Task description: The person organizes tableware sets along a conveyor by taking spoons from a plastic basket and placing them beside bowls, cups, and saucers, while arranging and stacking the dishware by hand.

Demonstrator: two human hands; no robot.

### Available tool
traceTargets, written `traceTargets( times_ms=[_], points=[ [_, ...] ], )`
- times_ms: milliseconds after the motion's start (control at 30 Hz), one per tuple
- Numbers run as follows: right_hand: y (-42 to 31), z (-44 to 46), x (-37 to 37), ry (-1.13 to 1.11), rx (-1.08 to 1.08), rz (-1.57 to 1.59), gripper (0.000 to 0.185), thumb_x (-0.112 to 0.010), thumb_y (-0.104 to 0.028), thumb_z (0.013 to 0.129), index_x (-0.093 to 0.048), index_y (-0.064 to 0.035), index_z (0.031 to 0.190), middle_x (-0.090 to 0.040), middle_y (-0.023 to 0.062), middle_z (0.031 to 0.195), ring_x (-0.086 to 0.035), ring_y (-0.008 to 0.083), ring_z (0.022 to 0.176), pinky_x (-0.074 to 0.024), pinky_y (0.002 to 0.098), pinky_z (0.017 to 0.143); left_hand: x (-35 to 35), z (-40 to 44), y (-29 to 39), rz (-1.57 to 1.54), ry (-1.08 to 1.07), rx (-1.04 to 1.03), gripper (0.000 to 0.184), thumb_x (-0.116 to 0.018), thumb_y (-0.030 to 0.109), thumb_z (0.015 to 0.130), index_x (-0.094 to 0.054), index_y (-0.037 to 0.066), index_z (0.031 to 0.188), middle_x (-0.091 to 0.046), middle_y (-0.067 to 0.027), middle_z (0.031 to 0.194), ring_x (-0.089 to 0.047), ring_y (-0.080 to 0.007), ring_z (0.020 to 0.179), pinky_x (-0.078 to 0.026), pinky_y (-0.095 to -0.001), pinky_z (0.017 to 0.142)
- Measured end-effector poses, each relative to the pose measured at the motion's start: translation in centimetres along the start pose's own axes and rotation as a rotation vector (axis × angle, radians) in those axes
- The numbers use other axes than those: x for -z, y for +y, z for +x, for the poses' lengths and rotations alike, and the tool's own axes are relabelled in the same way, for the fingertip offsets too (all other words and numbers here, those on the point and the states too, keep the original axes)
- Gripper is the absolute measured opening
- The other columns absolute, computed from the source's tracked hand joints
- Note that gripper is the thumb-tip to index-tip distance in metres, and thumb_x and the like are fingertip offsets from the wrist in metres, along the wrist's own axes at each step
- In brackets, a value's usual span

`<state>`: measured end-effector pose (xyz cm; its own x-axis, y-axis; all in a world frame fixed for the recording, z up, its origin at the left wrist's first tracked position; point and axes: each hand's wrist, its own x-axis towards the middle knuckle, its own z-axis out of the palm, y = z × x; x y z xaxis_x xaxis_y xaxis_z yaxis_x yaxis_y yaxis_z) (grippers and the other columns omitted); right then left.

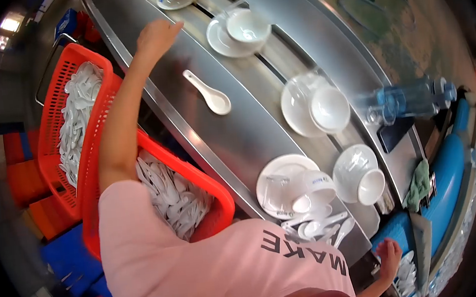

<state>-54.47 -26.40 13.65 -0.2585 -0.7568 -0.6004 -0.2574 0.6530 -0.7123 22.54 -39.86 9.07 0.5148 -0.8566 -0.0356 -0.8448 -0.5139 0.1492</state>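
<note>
At the near right, the right hand (389,255) hangs just beyond the counter (239,165); its grip is partly open, fingers loosely bent, with nothing visible in it. White pieces, too blurred to name surely, lie beside it.

On the counter's near end, loose spoons (314,228) overlap beside a large plate (271,194), which carries a bowl (317,184) and a small cup (302,203). To its right, a wider bowl (351,163) has a smaller one (371,186) leaning against it.

At the left, outside the counter's raised edge, the near red basket (220,199) holds a jumbled heap of white spoons (177,200). The far red basket (53,132), beyond the left forearm, is also heaped with white spoons.

One single spoon (208,93) lies on the bare metal, its handle pointing far left. Beyond it, the left hand (157,39) is over the counter, fingers curled; whether its grip holds anything cannot be told.

Farther right, three plates stand in a row, each carrying a white bowl.
</note>
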Motion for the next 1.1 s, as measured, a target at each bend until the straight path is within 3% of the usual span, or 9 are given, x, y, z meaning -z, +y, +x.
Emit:
traceTargets(
  times_ms=[133,200,367,500,633,733,867,1067,1100],
  points=[
    [11.3,-5.2,8.8,0.088,-0.329,0.095,0.017,-0.053,-0.018,0.084,-0.058,-0.0027,0.087,-0.06,0.0089,0.067,-0.057,0.0165,0.053,-0.0461,0.026,0.043,-1.3,-10.9,4.9,0.06,-0.09,-0.166,0.049,-0.051,0.045,0.081,-0.058,-0.001,0.066,-0.058,-0.0226,0.072,-0.055,-0.0401,0.072,-0.043,-0.045,0.064],
    [16.9,-6.9,8.8,0.042,-0.578,0.161,0.016,-0.053,-0.013,0.08,-0.058,0.0004,0.087,-0.06,0.0095,0.067,-0.059,0.0182,0.056,-0.0477,0.027,0.045,-2.5,-12.4,6.5,-0.014,-0.106,-0.135,0.041,-0.058,0.041,0.077,-0.056,0.0,0.072,-0.058,-0.0202,0.071,-0.055,-0.0389,0.071,-0.043,-0.0443,0.065],
    [35.2,-1.7,4.4,-0.003,-0.354,-0.03,0.016,-0.052,-0.014,0.081,-0.059,-0.0009,0.083,-0.058,0.0083,0.066,-0.057,0.0165,0.056,-0.0465,0.0284,0.047,-5.6,-8.8,3.8,-0.1,-0.015,-0.244,0.024,-0.062,0.018,0.071,-0.052,0.003,0.087,-0.057,-0.0161,0.072,-0.057,-0.0334,0.07,-0.045,-0.0393,0.063],
    [33.3,3.5,-3.0,0.009,-0.206,-0.094,0.016,-0.052,-0.015,0.081,-0.059,-0.001,0.082,-0.058,0.0084,0.066,-0.056,0.0169,0.056,-0.0457,0.0288,0.048,-3.7,-4.8,0.7,-0.125,-0.07,-0.125,0.031,-0.049,0.004,0.071,-0.051,0.006,0.102,-0.057,-0.0196,0.095,-0.054,-0.0377,0.091,-0.042,-0.0409,0.079],
    [31.6,6.3,-6.2,0.024,-0.126,-0.094,0.017,-0.052,-0.016,0.081,-0.06,-0.0011,0.081,-0.058,0.0086,0.066,-0.056,0.0172,0.056,-0.0449,0.0292,0.049,-4.2,-0.7,-0.6,-0.061,-0.041,-0.059,0.044,-0.045,0.002,0.071,-0.047,0.008,0.114,-0.055,-0.02,0.105,-0.052,-0.0388,0.095,-0.042,-0.0401,0.081],
    [30.9,6.6,-6.6,0.044,-0.098,-0.108,0.018,-0.052,-0.017,0.081,-0.06,-0.0012,0.08,-0.059,0.0086,0.066,-0.056,0.0175,0.056,-0.0443,0.0295,0.05,-4.7,0.7,-0.6,0.149,0.016,-0.128,0.041,-0.047,0.007,0.072,-0.053,0.011,0.112,-0.056,-0.0189,0.104,-0.054,-0.036,0.094,-0.043,-0.0408,0.08],
    [30.8,7.4,-6.8,0.057,-0.071,-0.121,0.018,-0.052,-0.018,0.08,-0.06,-0.0014,0.079,-0.059,0.0088,0.066,-0.055,0.0178,0.056,-0.0435,0.0299,0.05,-4.9,0.6,-0.3,0.102,0.106,-0.065,0.02,-0.052,0.012,0.074,-0.066,0.012,0.088,-0.062,-0.0146,0.087,-0.059,-0.0317,0.085,-0.045,-0.0406,0.076],
    [32.8,5.3,-2.3,0.171,-0.02,-0.12,0.02,-0.052,-0.019,0.08,-0.061,-0.0016,0.077,-0.06,0.0089,0.066,-0.054,0.0183,0.056,-0.0423,0.0305,0.052,-5.6,8.0,-4.7,0.285,0.18,-0.189,0.02,-0.052,0.011,0.075,-0.066,0.012,0.089,-0.061,-0.0145,0.092,-0.058,-0.0315,0.089,-0.046,-0.0388,0.075],
    [34.2,4.4,-0.8,0.216,0.053,-0.129,0.02,-0.052,-0.019,0.08,-0.061,-0.0016,0.077,-0.06,0.009,0.066,-0.054,0.0184,0.056,-0.0421,0.0306,0.052,-6.9,10.2,-6.5,-0.008,0.221,-0.075,0.023,-0.048,0.01,0.077,-0.065,0.01,0.092,-0.061,-0.0148,0.095,-0.058,-0.0298,0.092,-0.045,-0.0373,0.078]
  ],
)
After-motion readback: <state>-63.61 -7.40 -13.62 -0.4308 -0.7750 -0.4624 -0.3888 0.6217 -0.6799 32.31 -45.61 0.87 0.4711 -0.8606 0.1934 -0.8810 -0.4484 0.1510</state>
